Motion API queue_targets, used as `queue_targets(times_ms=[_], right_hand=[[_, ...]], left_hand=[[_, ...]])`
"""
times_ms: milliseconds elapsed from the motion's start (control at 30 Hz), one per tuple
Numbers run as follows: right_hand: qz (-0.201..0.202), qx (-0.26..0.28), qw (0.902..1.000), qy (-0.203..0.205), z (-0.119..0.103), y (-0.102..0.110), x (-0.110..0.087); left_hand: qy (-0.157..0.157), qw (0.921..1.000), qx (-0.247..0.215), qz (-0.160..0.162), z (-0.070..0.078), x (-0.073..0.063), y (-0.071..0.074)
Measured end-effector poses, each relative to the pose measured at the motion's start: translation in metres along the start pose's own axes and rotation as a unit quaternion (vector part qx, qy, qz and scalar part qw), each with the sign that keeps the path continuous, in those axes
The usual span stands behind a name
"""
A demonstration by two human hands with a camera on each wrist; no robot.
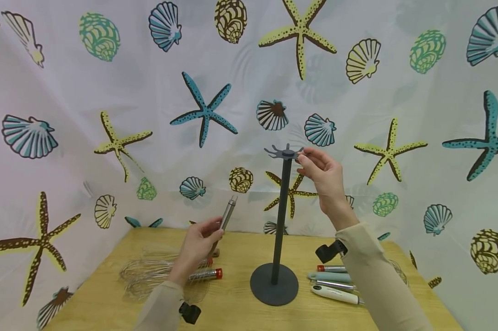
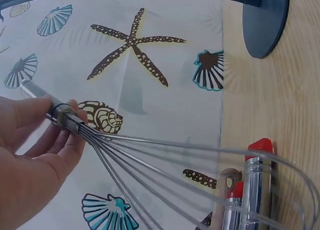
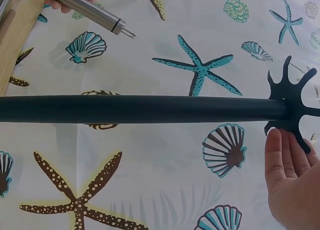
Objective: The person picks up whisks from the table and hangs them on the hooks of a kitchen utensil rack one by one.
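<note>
Whisk point(image 1: 228, 214) is slanting handle-up, left hand point(image 1: 200, 241) pinching it, tip point(image 1: 234, 199) leaning right toward the dark stand point(image 1: 280, 216), right hand point(image 1: 325, 179) pinching one of its top prongs point(image 3: 300, 137), above and right of that tip, stand standing upright on a wooden table point(image 1: 232, 303), shell-print curtain point(image 1: 240, 59) hanging behind.

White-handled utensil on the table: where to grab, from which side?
Probably mid-length on the white handle, from above and the near side. It looks thick, lies flat, and is frontmost in its row; a metal handle sits close behind. Its other end is hidden behind the right sleeve.
</note>
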State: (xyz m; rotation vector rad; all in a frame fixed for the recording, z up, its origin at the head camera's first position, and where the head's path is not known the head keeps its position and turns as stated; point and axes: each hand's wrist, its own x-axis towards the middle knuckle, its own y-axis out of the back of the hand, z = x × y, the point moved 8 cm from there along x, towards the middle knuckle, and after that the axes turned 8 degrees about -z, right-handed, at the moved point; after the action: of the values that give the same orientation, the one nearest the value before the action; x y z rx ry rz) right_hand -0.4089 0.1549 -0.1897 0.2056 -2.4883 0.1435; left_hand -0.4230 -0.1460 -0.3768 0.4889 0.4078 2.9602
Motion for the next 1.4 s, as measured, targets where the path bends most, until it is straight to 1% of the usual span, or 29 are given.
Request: queue_targets(times_ms=[100, 200, 300, 400, 500, 733, 833, 967, 1167, 1400], right_hand=[[0.001, 0.0, 1.0, 0.004, 0.0, -0.001, -0.001], [0.002, 0.001, 1.0, 0.003, 0.0, -0.001, -0.002], [0.0, 0.005, 1.0, 0.003, 0.0, -0.002, -0.002], [0.0, 0.008, 1.0, 0.003, -0.001, -0.002, -0.001], [0.002, 0.004, 1.0, 0.006, -0.002, -0.001, 0.0], [0.002, 0.004, 0.9999, 0.01, -0.003, -0.001, 0.001], [0.0, 0.01, 0.9999, 0.01, -0.003, -0.002, 0.0], [0.001, 0.014, 0.9998, 0.012, -0.003, -0.002, 0.0], [0.002, 0.014, 0.9998, 0.014, -0.003, -0.002, 0.0], [0.003, 0.01, 0.9999, 0.009, -0.003, -0.002, -0.001]], left_hand=[[-0.032, 0.9995, -0.007, 0.001, 0.004, 0.002, -0.003], [-0.053, 0.9984, -0.018, -0.005, 0.005, 0.002, -0.007], [-0.074, 0.9972, -0.01, -0.003, 0.007, 0.003, -0.008], [-0.087, 0.9962, 0.002, 0.009, 0.011, 0.005, -0.008], [-0.089, 0.9959, -0.003, 0.019, 0.012, 0.008, -0.009], [-0.083, 0.9945, -0.038, 0.051, 0.012, 0.017, -0.012], [-0.085, 0.9938, -0.038, 0.061, 0.012, 0.019, -0.013], [-0.094, 0.9926, -0.043, 0.063, 0.018, 0.022, -0.015], [-0.107, 0.9901, -0.07, 0.056, 0.029, 0.027, -0.021], [-0.116, 0.9902, -0.053, 0.057, 0.037, 0.028, -0.028]])
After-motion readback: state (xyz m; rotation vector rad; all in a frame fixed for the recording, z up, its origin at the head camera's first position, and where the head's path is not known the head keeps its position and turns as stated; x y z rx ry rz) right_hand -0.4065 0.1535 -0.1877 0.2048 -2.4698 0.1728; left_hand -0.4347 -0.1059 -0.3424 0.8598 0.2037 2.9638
